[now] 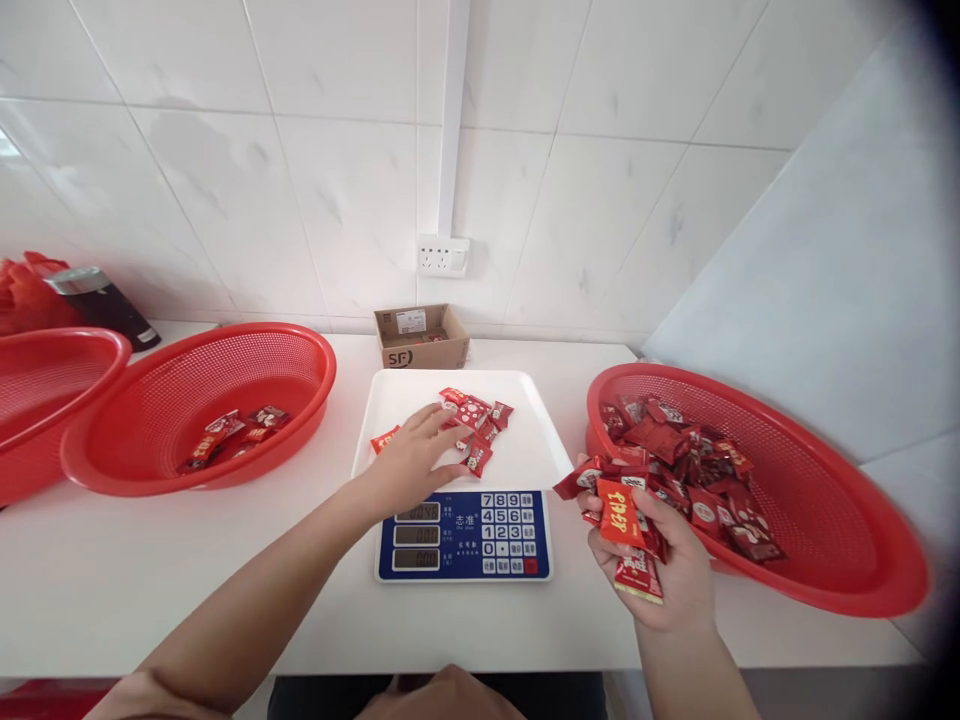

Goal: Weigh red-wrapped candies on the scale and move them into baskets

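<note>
Our right hand [651, 570] clamps a bunch of candies [619, 512]. Our left hand [411, 464] lies open beside the loose candies [472, 420] on the tray [529, 450] atop the scale [465, 535].

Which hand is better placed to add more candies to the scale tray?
Probably the right hand: it already holds a handful of red-wrapped candies. The left hand is empty, over the scale tray.

The left forearm [247, 610] and right forearm [694, 670] are seen bare down to the left hand [409, 465] and right hand [645, 560], and dark clothing [315, 697] is glimpsed along the lower edge, its details too dim to be made out.
</note>
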Demonstrator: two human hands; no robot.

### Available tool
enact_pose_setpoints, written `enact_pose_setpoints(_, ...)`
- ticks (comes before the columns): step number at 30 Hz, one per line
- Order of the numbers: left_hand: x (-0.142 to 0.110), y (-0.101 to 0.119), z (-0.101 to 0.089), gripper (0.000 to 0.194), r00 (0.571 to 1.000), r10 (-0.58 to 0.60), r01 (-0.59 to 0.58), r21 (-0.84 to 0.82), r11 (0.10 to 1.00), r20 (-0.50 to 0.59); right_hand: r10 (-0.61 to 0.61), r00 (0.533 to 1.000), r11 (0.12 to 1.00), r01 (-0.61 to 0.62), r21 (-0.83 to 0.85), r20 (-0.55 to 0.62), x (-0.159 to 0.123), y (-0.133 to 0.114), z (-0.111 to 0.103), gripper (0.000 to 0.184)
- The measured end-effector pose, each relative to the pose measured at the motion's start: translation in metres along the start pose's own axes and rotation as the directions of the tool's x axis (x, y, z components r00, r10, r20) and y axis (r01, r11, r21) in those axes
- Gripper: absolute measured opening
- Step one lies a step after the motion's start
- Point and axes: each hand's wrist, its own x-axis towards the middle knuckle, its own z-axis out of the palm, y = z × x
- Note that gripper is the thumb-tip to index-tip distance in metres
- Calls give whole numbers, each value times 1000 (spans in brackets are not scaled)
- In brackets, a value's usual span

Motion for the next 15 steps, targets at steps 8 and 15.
enact_pose_setpoints(8,38,-5,4,41,991,55,-65,83,994,124,-8,998,1000,9,21,-55,-3,-2,-2,27)
enact_pose_setpoints(15,6,-27,-18,60,991,-118,110,105,988,66,-5,993,1000,6,8,-121,-4,-3,-7,33)
